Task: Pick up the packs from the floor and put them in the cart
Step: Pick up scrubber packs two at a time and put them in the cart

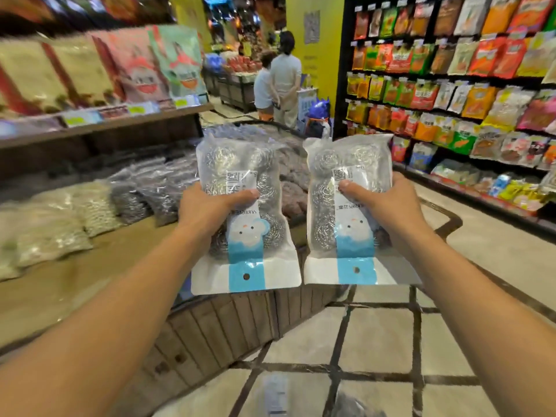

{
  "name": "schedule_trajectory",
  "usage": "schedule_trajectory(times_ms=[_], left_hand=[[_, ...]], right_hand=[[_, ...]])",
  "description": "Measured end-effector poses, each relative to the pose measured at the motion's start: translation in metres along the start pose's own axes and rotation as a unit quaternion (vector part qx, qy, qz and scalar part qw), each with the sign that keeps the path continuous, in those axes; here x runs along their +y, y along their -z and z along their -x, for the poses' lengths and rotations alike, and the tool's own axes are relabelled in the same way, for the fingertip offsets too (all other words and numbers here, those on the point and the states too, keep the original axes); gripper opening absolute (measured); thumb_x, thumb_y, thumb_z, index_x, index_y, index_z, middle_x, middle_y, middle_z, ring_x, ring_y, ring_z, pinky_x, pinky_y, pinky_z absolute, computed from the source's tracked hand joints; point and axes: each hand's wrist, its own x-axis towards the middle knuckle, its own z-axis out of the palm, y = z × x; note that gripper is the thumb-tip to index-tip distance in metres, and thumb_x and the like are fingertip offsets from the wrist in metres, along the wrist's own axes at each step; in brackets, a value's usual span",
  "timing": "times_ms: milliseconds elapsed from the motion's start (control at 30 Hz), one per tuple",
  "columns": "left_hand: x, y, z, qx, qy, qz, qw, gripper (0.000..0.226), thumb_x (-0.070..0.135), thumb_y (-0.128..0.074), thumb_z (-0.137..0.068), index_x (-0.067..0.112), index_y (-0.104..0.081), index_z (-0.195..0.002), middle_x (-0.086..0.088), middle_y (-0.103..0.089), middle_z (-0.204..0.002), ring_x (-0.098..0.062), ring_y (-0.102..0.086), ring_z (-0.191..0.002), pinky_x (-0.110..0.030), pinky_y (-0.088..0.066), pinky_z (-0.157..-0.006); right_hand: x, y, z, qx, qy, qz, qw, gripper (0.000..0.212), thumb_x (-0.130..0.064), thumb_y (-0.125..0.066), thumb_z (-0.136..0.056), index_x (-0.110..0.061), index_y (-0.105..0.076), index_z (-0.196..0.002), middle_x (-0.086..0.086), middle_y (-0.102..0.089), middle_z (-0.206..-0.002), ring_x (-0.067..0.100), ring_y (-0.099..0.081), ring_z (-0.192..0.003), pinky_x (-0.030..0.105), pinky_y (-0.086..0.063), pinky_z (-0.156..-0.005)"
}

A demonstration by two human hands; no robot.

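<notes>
While each hand, left hand (207, 206) and right hand (388, 203), grips a scourer pack (240, 212) (346, 206) with fingers curled round it, no cart shows; more packs (275, 392) seem left on the floor (445, 341).

A person holds 2 clear packs of steel scourers upside down in a shop aisle: the left hand (210, 206) grips the left pack (245, 218), the right hand (388, 203) the right pack (346, 212). Snack shelves (451, 85) at 2 o'clock; 2 shoppers (279, 76) at 12.

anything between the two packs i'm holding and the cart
No cart shows in this view, so the path cannot be judged. The left hand grips one pack and the right hand the other pack, both held up over the display bin.
</notes>
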Motion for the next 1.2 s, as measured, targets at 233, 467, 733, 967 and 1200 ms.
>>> schedule_trajectory(times_ms=[233,467,733,967,1200], left_hand=[[-0.03,0.201,0.032,0.136,0.023,0.018,0.99,0.059,0.028,-0.101,-0.052,0.015,-0.073,-0.103,0.0,-0.08,-0.09,-0.017,-0.078,-0.076,-0.032,-0.064,-0.065],[-0.058,0.414,0.1,0.249,0.018,0.014,0.968,0.039,0.014,-0.097,-0.063,0.016,-0.074,-0.095,0.0,-0.079,-0.083,-0.01,-0.076,-0.067,-0.022,-0.059,-0.051],[-0.106,0.611,0.179,0.395,0.043,0.03,0.917,0.072,0.033,-0.103,-0.047,0.013,-0.074,-0.109,-0.002,-0.08,-0.096,-0.021,-0.078,-0.083,-0.036,-0.063,-0.074],[-0.141,0.728,0.245,0.51,0.076,0.047,0.856,0.056,0.026,-0.102,-0.053,0.015,-0.076,-0.103,-0.002,-0.081,-0.091,-0.021,-0.078,-0.081,-0.042,-0.065,-0.079],[-0.167,0.842,0.283,0.606,0.1,0.034,0.788,0.051,0.018,-0.1,-0.058,0.012,-0.074,-0.102,-0.007,-0.08,-0.092,-0.024,-0.077,-0.081,-0.037,-0.063,-0.073]], right_hand=[[-0.035,-0.177,0.08,-0.154,0.025,-0.015,0.988,0.062,-0.048,-0.098,-0.058,-0.027,-0.068,-0.108,-0.002,-0.081,-0.102,0.019,-0.078,-0.094,0.05,-0.063,-0.09],[-0.072,-0.362,0.211,-0.266,0.061,-0.01,0.962,0.074,-0.057,-0.096,-0.052,-0.022,-0.071,-0.113,-0.004,-0.08,-0.101,0.018,-0.078,-0.093,0.048,-0.063,-0.089],[-0.099,-0.519,0.354,-0.391,0.069,-0.006,0.918,0.085,-0.05,-0.097,-0.064,-0.02,-0.061,-0.135,0.0,-0.076,-0.118,0.018,-0.075,-0.1,0.041,-0.064,-0.084],[-0.122,-0.649,0.477,-0.504,0.083,0.012,0.86,0.07,-0.049,-0.097,-0.063,-0.023,-0.065,-0.12,-0.003,-0.077,-0.107,0.018,-0.076,-0.09,0.044,-0.064,-0.083],[-0.131,-0.786,0.582,-0.591,0.102,0.002,0.8,0.068,-0.049,-0.096,-0.066,-0.028,-0.058,-0.119,-0.003,-0.071,-0.114,0.021,-0.069,-0.105,0.043,-0.058,-0.093]])
